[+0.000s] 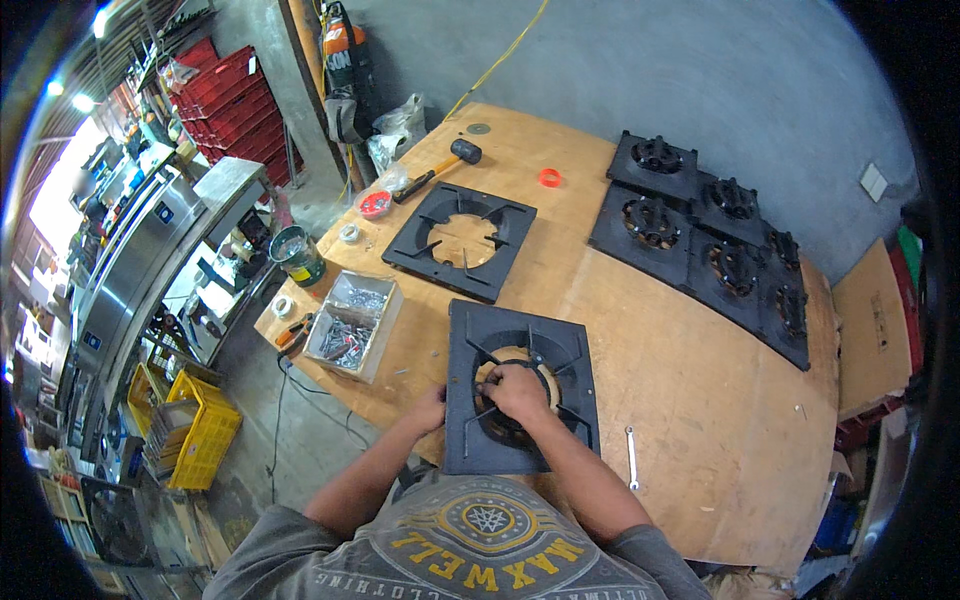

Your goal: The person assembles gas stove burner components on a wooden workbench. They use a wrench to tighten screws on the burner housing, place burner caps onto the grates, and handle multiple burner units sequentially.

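Note:
A black square stove grate (463, 352), probably cast iron, lies at the table's near edge in front of me. Its round middle opening has prongs pointing inward and a dark burner ring (553, 387) set in it. My right hand (517, 392) reaches over that opening, fingers bent together at the ring's left side; whatever they pinch is hidden beneath them. Curled against the grate's left edge is my left hand (428, 410), its fingertips partly out of sight. A second black grate (410, 234), without a ring, lies farther off on the wooden table (690, 420).
A divided box (385, 340) of screws stands left, with pliers (295, 332) beside it. A rubber mallet (440, 170) and red tape roll (550, 177) lie farther back. A wrench (631, 458) lies right. Several grates with burners (690, 235) line the wall.

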`<state>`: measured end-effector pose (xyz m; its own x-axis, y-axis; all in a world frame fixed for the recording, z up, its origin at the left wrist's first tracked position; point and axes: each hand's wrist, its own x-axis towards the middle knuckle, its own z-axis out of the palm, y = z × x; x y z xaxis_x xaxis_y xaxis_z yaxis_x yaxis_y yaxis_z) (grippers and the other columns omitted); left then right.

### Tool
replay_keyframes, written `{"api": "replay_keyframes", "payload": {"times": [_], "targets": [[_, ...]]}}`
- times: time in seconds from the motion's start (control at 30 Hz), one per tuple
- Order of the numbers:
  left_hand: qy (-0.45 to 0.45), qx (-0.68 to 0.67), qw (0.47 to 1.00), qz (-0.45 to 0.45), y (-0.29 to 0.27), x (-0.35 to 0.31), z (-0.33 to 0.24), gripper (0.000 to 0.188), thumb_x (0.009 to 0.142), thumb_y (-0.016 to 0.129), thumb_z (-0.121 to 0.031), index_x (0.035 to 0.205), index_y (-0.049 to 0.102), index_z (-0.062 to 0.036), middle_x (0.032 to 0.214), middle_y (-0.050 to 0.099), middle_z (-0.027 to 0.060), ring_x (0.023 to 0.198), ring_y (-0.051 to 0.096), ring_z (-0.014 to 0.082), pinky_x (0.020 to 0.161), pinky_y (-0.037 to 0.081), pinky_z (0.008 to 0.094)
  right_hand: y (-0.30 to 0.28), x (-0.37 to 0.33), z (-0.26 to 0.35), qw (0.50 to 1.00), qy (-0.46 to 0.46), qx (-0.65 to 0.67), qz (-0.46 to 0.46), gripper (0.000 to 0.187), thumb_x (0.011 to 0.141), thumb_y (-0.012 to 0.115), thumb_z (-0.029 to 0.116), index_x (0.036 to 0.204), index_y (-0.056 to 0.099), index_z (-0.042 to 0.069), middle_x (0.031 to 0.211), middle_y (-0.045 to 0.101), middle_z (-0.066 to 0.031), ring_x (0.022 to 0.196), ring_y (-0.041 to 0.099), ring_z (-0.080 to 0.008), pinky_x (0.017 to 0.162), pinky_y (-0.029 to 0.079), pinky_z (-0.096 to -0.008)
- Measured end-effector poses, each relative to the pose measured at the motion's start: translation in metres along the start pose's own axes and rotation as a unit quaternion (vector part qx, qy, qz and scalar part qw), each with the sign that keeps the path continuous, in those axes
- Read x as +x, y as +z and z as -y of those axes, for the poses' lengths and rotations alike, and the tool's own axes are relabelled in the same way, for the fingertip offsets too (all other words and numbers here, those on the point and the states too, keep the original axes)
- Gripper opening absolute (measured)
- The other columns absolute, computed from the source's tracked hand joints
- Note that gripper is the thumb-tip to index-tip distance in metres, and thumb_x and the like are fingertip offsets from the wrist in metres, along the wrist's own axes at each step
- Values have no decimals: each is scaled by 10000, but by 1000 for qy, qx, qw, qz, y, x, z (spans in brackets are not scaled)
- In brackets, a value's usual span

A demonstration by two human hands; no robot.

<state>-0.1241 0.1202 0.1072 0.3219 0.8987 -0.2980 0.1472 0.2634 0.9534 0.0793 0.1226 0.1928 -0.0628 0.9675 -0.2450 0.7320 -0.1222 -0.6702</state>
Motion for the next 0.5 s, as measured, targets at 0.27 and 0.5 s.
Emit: {"api": "replay_keyframes", "payload": {"times": [0.27,0.5], "targets": [[-21,113,993,31,4,-9,-29,359,921,637,-122,1245,594,26,1150,670,109,1018,629,168,885,506,315,2,1,-4,1000,10,4,-1,328,791,728,383,928,741,86,916,694,-190,899,653,-393,789,501,-459],[29,-71,997,-11,-5,-11,-4,352,958,600,-171,1257,596,15,1126,676,94,1007,622,148,875,498,296,-2,-2,2,1000,17,3,7,341,796,729,383,930,736,69,917,692,-186,885,659,-376,782,501,-448]]}}
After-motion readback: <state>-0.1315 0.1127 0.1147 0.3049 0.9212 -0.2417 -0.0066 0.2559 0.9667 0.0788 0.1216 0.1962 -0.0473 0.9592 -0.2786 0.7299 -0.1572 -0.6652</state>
